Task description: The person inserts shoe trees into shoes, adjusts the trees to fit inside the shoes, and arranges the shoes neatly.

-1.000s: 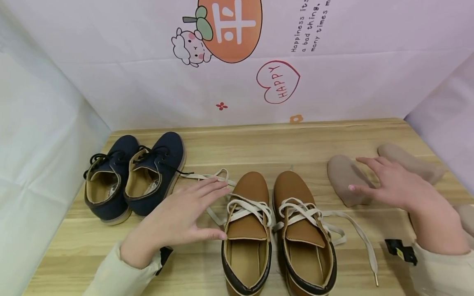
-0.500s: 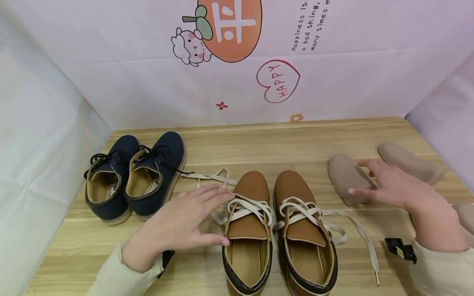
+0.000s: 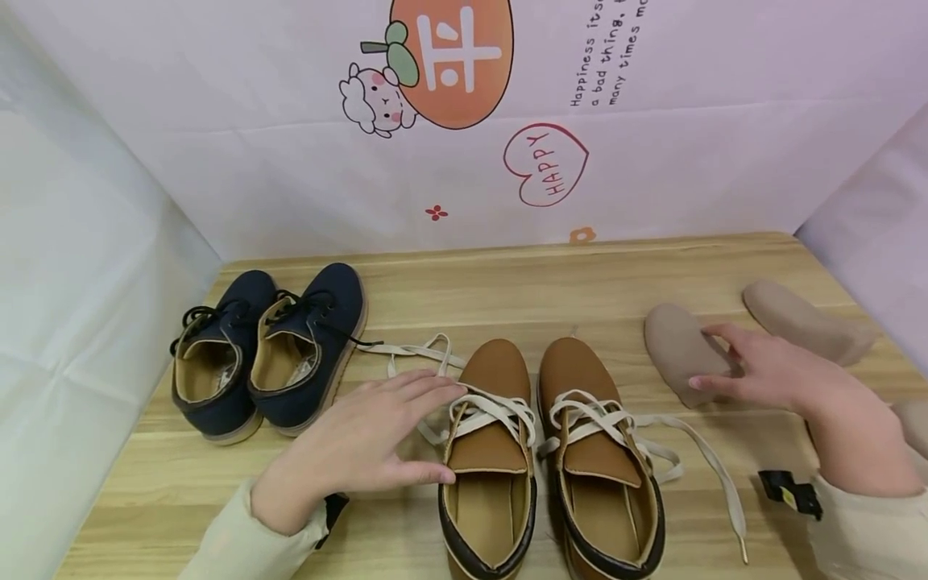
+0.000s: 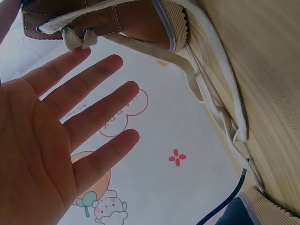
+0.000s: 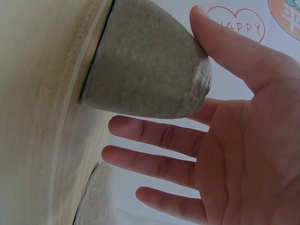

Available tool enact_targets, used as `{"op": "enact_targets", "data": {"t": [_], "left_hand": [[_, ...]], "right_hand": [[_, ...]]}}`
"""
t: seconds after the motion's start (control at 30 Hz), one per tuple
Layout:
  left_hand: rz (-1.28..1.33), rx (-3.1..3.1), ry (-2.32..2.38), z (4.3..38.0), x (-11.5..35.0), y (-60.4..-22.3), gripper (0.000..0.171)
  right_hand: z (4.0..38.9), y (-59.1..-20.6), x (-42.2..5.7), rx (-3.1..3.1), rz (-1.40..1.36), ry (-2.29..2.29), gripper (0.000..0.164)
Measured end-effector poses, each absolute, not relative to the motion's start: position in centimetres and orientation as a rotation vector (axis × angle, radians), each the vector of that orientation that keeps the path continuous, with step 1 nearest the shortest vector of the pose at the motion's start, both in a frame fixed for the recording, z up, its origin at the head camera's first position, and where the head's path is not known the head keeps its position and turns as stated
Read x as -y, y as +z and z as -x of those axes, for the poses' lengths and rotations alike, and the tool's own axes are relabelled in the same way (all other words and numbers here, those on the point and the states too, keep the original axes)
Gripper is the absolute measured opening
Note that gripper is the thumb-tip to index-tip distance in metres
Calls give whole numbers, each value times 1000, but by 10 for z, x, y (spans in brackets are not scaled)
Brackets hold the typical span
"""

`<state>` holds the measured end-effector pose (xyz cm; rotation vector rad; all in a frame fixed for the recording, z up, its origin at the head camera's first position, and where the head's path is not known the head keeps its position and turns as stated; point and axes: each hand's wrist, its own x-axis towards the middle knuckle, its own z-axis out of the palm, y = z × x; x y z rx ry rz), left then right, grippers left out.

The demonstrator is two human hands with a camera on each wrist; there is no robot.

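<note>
A left brown shoe [image 3: 500, 366] and a right brown shoe [image 3: 578, 370], both with loose white laces, stand side by side with toes pointing away. My left hand [image 3: 377, 439] is beside the left one, fingers extended near its laces and thumb by its collar. In the left wrist view, a fingertip is close to the lace loop [image 4: 75, 38]; contact is unclear. My right hand [image 3: 786, 370] straddles a grey-brown moulded shoe insert [image 3: 674, 346] with thumb and index finger. In the right wrist view, the thumb lies along the insert's edge and the other fingers are extended.
A pair of navy shoes [image 3: 337, 302] with black laces stands at the left. Another insert [image 3: 805, 322] lies farther right, with one more [image 3: 913, 423] partly cut off at the edge. A white lace [image 3: 714, 467] trails across the wooden table [image 3: 464, 298]. A printed white cloth [image 3: 290, 185] hangs behind.
My right hand has lowered onto the insert, its thumb and index finger now closer around it. The left hand has shifted slightly right towards the left brown shoe.
</note>
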<state>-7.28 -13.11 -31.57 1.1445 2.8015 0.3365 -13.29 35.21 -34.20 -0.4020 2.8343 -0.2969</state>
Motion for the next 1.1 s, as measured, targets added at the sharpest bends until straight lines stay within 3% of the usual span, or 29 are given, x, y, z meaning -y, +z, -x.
{"op": "enact_targets", "data": {"t": [0.83,1.1], "left_hand": [[-1146,-2764,310,75,128,-318,82],[-1121,-2747,315,74,130,-318,83]], "right_hand": [[129,-350,-357,-2778,338,-271,111],[131,-352,-356,-2767,364,-321,111]]}}
